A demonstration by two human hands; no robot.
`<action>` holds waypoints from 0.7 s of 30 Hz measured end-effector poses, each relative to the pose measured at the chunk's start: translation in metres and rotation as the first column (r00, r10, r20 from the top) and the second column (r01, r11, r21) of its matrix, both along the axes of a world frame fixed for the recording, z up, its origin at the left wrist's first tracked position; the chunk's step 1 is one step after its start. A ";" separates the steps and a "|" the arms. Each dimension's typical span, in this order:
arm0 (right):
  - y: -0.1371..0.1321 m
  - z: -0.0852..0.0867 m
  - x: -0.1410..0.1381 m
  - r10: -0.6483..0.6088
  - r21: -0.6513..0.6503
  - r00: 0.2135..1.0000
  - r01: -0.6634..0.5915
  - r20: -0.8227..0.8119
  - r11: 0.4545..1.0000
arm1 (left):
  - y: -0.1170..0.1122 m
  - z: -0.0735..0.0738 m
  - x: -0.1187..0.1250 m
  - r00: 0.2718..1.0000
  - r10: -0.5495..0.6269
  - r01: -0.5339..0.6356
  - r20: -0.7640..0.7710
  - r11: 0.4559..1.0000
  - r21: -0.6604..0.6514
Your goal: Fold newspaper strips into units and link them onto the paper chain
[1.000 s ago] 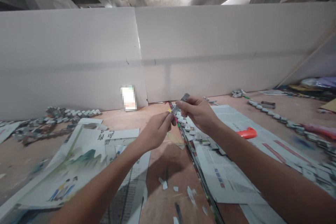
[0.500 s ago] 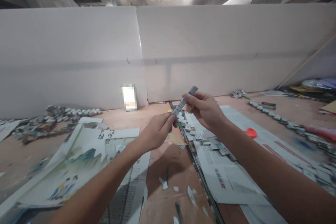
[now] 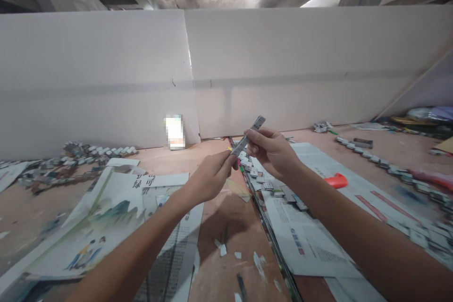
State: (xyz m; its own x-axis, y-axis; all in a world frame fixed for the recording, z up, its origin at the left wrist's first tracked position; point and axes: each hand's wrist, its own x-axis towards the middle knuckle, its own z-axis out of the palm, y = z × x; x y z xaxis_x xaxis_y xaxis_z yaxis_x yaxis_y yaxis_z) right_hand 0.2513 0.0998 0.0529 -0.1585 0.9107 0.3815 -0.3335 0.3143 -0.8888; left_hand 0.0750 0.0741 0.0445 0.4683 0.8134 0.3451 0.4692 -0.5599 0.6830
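A narrow folded newspaper strip [image 3: 257, 123] slants up to the right between my two hands, above the table. My left hand [image 3: 213, 175] pinches its lower end between thumb and fingers. Higher up the strip, my right hand [image 3: 269, 150] grips it with thumb and forefinger, its far end sticking out past them. Below and behind the right hand, a chain of small folded paper pieces [image 3: 269, 186] lies on newsprint.
Printed newspaper sheets [image 3: 116, 212] cover the left; another sheet [image 3: 300, 240] lies right with a red object [image 3: 337, 180]. Folded-paper chains [image 3: 109, 151] lie left and along the right [image 3: 382, 163]. A lit phone-like screen [image 3: 174, 132] leans on the white board [image 3: 283, 56]. Scraps [image 3: 222, 248] dot the table.
My right hand has shifted slightly left and down along the paper strip. My left hand stays nearly where it was, still pinching the lower end.
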 end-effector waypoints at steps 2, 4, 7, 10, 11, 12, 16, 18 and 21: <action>0.001 0.000 -0.001 -0.040 0.015 0.999 0.040 0.003 0.999 | 0.000 0.000 0.000 1.000 -0.002 0.002 0.000 1.000 0.006; 0.001 0.000 -0.003 -0.090 0.028 0.996 0.090 -0.003 0.996 | 0.000 0.000 0.001 1.000 -0.005 0.005 0.006 1.000 0.011; -0.001 0.001 -0.005 -0.122 0.043 0.992 0.123 -0.030 0.991 | -0.001 0.001 0.000 1.000 -0.012 0.012 0.013 1.000 0.010; -0.003 0.001 -0.007 -0.100 0.052 0.995 0.100 0.005 0.994 | -0.001 0.001 0.000 1.000 -0.003 0.003 0.024 1.000 -0.002; -0.004 0.000 -0.007 -0.102 0.062 0.994 0.100 0.040 0.993 | -0.001 0.001 0.000 1.000 -0.001 0.001 0.028 1.000 -0.005; -0.004 -0.001 -0.007 -0.116 0.079 0.990 0.110 0.076 0.991 | -0.001 0.001 0.000 1.000 0.000 0.000 0.031 1.000 -0.006; -0.004 -0.004 -0.008 -0.196 0.153 0.974 0.178 0.113 0.972 | -0.002 0.002 0.001 0.999 -0.010 0.010 0.038 1.000 -0.007; -0.004 -0.005 -0.008 -0.188 0.151 0.974 0.168 0.126 0.974 | -0.002 0.002 0.001 0.999 -0.012 0.013 0.044 1.000 -0.012; -0.003 -0.006 -0.008 -0.164 0.129 0.960 0.137 0.228 0.982 | -0.001 0.003 0.000 0.998 -0.008 0.009 0.057 1.000 -0.018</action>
